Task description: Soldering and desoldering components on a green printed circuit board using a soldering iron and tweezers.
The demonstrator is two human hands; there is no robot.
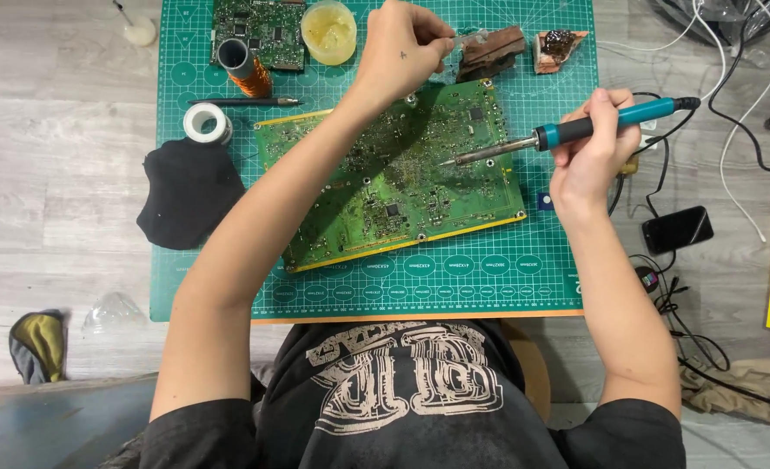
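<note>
A green mat [489, 278] fills the middle, with a large circuit board [385, 187] tilted on it. The right hand [589, 152], at 3 o'clock, grips a teal soldering iron [576, 130], its tip over the board. The left hand [402, 48], at 12 o'clock, pinches something small; what it is cannot be told.

Iron [576, 130]: matt teal plastic grip, bare metal tip. Board [394, 178]: glossy green. Mat [489, 269]: matt. Floor [55, 130]: grey wood.
</note>
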